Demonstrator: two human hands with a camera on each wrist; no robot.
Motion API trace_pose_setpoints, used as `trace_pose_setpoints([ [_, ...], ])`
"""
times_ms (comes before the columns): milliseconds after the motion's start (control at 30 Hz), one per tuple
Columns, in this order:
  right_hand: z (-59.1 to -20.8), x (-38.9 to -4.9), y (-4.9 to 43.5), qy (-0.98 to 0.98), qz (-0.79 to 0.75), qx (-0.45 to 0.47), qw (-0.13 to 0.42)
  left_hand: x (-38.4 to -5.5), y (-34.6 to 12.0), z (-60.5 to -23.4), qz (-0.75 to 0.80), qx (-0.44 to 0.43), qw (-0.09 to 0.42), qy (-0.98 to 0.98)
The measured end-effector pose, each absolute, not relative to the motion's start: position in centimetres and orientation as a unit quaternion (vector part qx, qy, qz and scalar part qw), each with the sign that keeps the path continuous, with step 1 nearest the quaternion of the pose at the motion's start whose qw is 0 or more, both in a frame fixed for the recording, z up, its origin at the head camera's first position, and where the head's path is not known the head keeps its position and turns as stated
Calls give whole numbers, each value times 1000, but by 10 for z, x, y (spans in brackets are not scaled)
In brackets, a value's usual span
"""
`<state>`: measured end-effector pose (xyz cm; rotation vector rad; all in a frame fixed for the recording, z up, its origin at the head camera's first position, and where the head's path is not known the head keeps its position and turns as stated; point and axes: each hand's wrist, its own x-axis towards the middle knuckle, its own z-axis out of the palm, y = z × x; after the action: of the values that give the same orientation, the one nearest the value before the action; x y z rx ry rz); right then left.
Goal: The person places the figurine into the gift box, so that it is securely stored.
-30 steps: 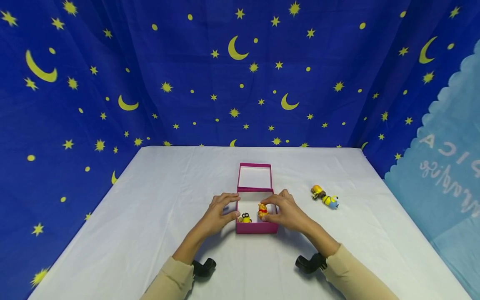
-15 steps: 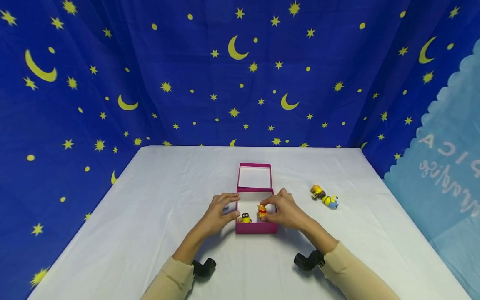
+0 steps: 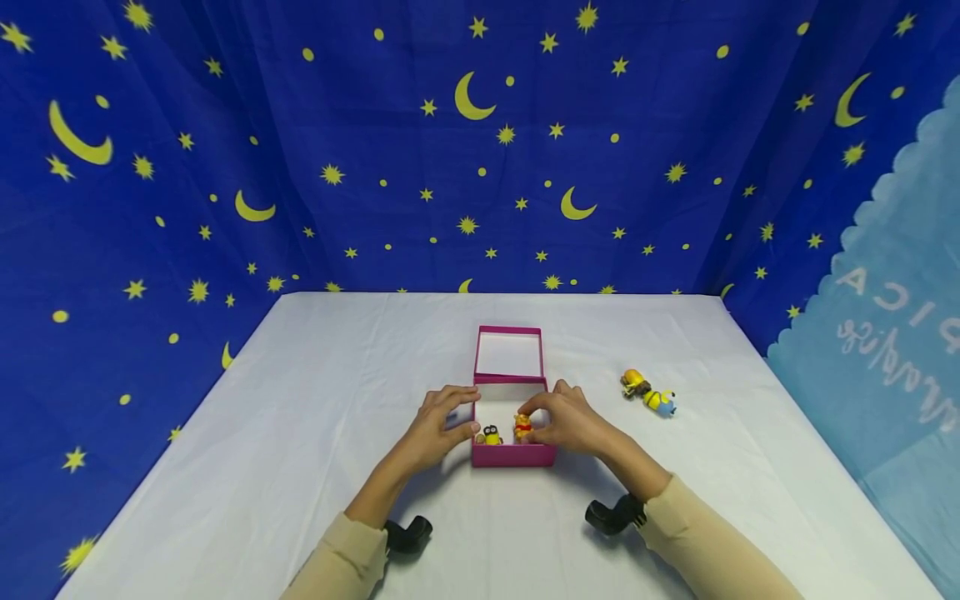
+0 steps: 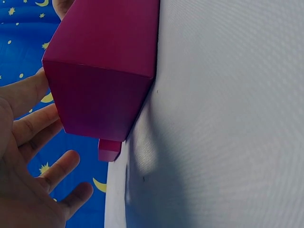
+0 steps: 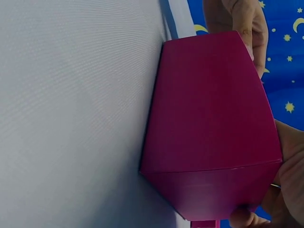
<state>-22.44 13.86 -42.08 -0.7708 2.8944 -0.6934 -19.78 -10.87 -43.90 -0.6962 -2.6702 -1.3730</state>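
A small Winnie the Pooh figure [image 3: 522, 428] stands inside the magenta box [image 3: 513, 456], near its right wall. My right hand [image 3: 572, 421] reaches over that wall and pinches the figure between thumb and index finger. At the box's left wall, my left hand [image 3: 437, 427] touches the rim with thumb and fingertips; the left wrist view shows its fingers [image 4: 61, 166] fairly straight and spread. In the box's front left corner is a Minion figure [image 3: 492, 435], with a brownish bit beside it. The wrist views show the box's outside [image 5: 209, 109], which hides its contents.
Behind the box lies its lid [image 3: 509, 353], white inside. To the right, two more Minion figures [image 3: 635, 382] lie close together on the white tablecloth [image 3: 360, 358]. Dark blue cloth with moons and stars hangs behind; a light blue cloth [image 3: 900, 317] hangs at right.
My right hand and the Winnie the Pooh figure have shifted slightly to the left inside the box. The left hand, the box and the other figures stay in place.
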Motion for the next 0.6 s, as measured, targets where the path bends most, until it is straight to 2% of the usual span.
trace_pose_setpoints([
  [600,-415,-227,136,942,-176,-282,47,-197,-108,-438,-449,-226,28,-864],
])
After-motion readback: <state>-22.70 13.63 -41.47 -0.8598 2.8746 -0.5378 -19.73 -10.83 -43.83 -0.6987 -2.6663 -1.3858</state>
